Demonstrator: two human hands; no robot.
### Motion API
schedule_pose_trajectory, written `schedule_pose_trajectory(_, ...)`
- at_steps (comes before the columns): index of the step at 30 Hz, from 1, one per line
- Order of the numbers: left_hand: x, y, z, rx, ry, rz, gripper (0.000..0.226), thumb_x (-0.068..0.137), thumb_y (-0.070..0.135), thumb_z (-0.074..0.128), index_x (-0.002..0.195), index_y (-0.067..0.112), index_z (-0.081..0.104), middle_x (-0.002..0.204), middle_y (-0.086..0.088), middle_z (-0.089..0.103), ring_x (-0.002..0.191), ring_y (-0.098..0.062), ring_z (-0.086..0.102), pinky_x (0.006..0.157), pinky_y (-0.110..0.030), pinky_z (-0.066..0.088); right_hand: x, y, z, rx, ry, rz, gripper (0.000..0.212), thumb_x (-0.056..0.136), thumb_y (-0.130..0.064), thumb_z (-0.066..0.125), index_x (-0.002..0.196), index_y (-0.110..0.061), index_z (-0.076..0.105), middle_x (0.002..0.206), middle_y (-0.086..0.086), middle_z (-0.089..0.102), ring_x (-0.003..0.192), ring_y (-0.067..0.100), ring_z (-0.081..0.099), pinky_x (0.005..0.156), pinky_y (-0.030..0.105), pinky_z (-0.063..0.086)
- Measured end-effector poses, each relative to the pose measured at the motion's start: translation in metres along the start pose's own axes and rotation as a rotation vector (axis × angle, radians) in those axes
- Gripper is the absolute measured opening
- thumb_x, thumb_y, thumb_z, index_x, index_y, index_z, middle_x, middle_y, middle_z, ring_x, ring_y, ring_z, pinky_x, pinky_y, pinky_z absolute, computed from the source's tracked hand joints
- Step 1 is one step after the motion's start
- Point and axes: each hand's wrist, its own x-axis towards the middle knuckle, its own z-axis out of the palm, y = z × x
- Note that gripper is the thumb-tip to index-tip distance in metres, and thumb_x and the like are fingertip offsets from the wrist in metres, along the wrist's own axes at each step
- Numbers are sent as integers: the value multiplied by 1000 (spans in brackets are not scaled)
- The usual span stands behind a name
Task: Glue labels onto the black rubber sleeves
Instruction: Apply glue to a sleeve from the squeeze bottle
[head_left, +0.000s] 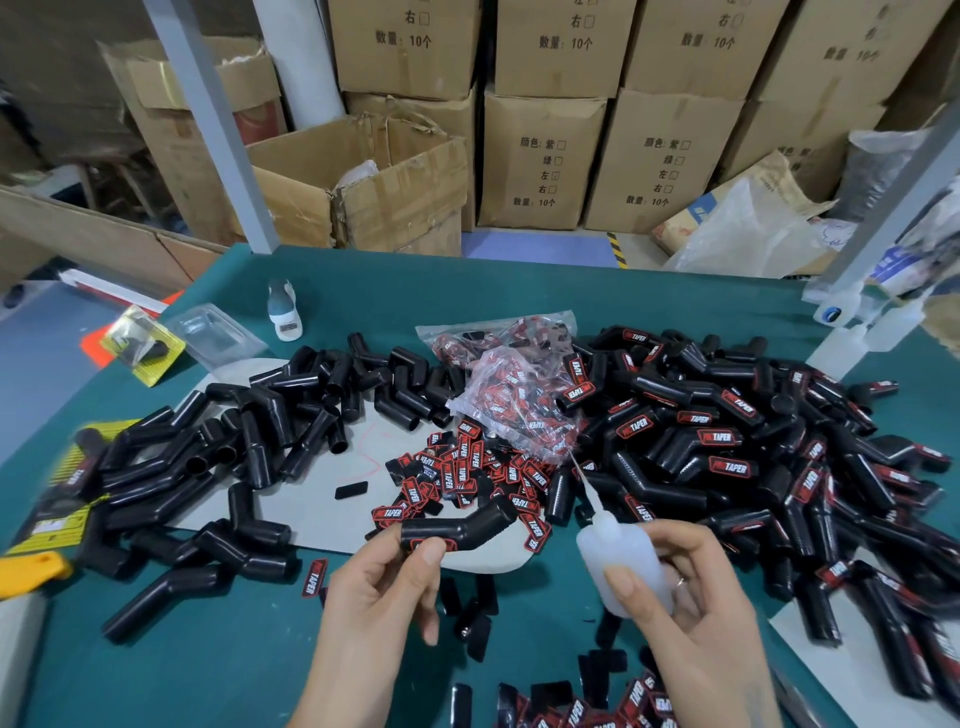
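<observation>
Two hands: left hand (387, 582) fingers pinch one black sleeve (457, 525); right hand (691, 587) fingers grip one glue bottle (621, 553).

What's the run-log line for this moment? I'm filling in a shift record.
left hand: pinches sleeve with label | right hand: holds glue bottle, nozzle raised | stage: label on sleeve

Head view looks forward and down, close over the table (260, 649).

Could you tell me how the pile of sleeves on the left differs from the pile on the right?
The left pile is plain black, without labels; the right pile carries red-and-black labels. The left pile looks smaller and looser; the right pile is larger and denser. Both hold bent black rubber sleeves.
</observation>
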Motion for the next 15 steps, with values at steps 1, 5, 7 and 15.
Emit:
schedule_pose_trajectory(1, 1, 1, 1, -14, -19, -21, 46, 70, 59, 82, 78, 14, 75, 62, -3, 50, 51, -15, 46, 44, -29, 42, 1, 4, 1, 3, -10, 9, 34, 75, -19, 88, 93, -43, 70, 96, -5, 75, 83, 6, 72, 69, 13, 55)
schedule_pose_trajectory(5, -4, 11, 5, -113, -103, -103, 67, 73, 73, 76, 75, 6, 70, 71, -10, 55, 58, -15, 49, 45, -30, 44, 3, 21, 7, -54, -31, 77, 36, 80, -17, 82, 94, -45, 64, 105, -8, 76, 101, 10, 74, 87, 21, 57)
schedule_pose_trajectory(7, -3, 20, 11, -177, -157, -182, 73, 93, 65, 58, 86, -7, 69, 73, -16, 54, 61, -22, 50, 45, -34, 46, 3, 25, 11, -118, -35, 105, 31, 79, -34, 81, 94, -48, 59, 109, -17, 75, 106, 2, 71, 92, 21, 53)
schedule_pose_trajectory(15, 2, 26, 14, -217, -265, -361, 58, 97, 41, 44, 93, -15, 58, 70, -21, 51, 57, -27, 48, 41, -37, 50, 3, 26, 10, -167, -24, 49, 55, 84, -21, 82, 110, -56, 50, 120, -21, 70, 115, 1, 67, 96, 26, 55)
